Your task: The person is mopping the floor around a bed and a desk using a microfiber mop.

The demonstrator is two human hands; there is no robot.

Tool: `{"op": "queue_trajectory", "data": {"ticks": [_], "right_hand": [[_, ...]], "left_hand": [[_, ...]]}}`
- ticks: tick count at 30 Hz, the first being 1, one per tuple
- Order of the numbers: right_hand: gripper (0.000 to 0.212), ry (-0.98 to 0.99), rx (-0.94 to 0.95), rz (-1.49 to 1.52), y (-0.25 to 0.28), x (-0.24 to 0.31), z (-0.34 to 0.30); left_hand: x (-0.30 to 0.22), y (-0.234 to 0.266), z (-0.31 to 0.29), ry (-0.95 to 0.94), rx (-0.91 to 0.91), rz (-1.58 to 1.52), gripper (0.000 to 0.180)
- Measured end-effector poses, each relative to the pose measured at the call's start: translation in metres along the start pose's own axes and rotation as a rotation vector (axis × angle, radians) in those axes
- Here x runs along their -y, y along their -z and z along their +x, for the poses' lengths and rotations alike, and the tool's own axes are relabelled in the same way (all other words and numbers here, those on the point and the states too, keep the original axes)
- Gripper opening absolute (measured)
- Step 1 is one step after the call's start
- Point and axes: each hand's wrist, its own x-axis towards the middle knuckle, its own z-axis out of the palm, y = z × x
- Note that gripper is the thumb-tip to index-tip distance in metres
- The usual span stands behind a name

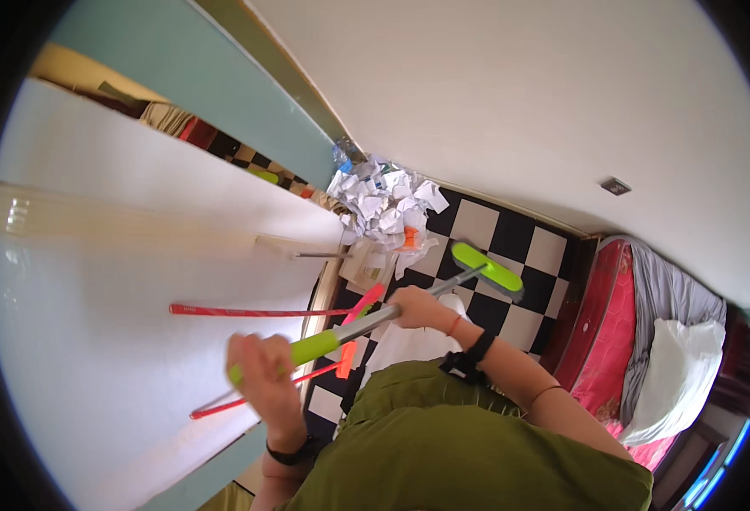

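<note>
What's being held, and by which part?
A green-headed broom: left hand on the green grip, right hand on the grey shaft.

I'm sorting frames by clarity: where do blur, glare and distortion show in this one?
In the head view, the left hand on the green broom looks smeared, likely by motion; in that view, the right hand looks crisper, a pale sheen lies on the white panel at left, and black surrounds the rounded fisheye image.
</note>
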Motion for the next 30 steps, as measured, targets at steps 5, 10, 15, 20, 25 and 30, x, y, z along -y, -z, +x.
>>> {"op": "queue_trajectory", "data": {"ticks": [5,10,15,20,25,30], "right_hand": [[0.012,0.027,0.276,0.045,0.005,-0.032,-0.016],[0.014,-0.006,0.297,0.067,-0.004,-0.036,0.014],[0.008,0.197,-0.046,0.151,0.009,-0.025,0.052],[0.006,0.163,-0.2,0.113,0.045,0.026,0.057],[0.01,0.031,-0.532,0.221,0.075,0.025,0.021],[0.031,-0.355,-0.754,0.033,0.054,-0.058,-0.027]], "left_hand": [[0.023,0.003,-0.001,0.2,0.217,0.027,0.038],[0.025,-0.002,0.013,0.112,0.278,0.047,0.037],[-0.004,-0.015,0.017,0.009,0.445,0.199,0.037],[-0.053,-0.022,0.039,-0.11,0.505,0.019,0.034],[-0.039,-0.056,0.065,0.031,0.553,-0.14,0.034],[0.033,-0.106,0.093,0.2,0.799,-0.082,0.041]]}}
